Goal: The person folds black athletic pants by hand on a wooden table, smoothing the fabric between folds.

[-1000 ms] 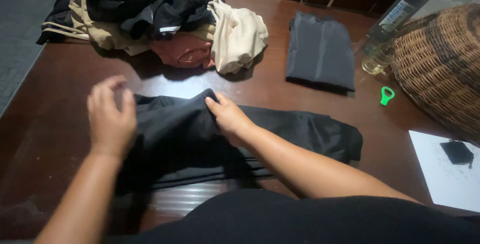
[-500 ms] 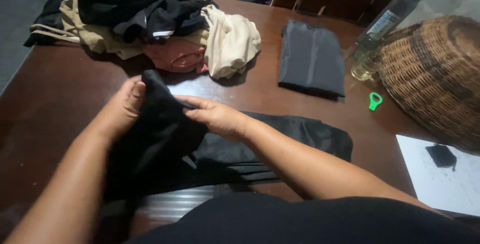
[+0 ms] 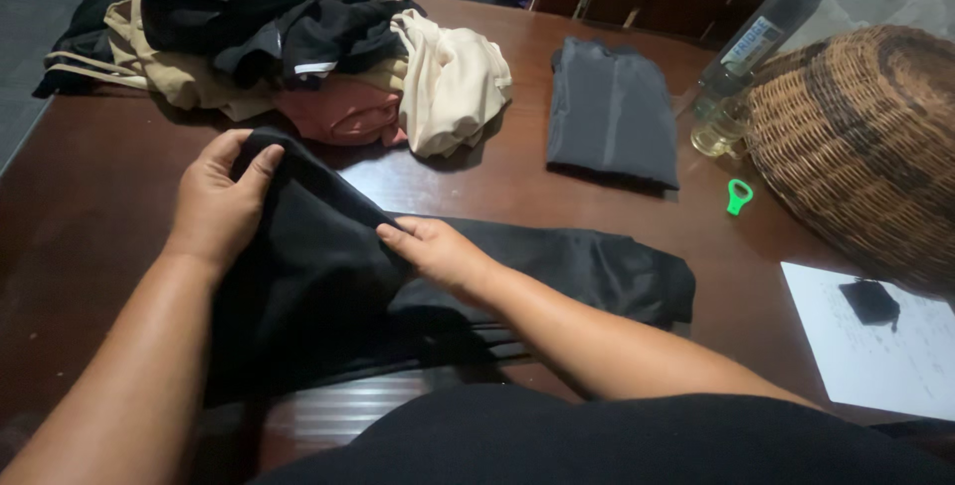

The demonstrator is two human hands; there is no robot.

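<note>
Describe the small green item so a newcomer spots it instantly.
Start at the big wicker basket on the table's right side. Just left of its base, past the folded grey garment, lies a small green loop-shaped tool, the only bright green thing there.
</note>
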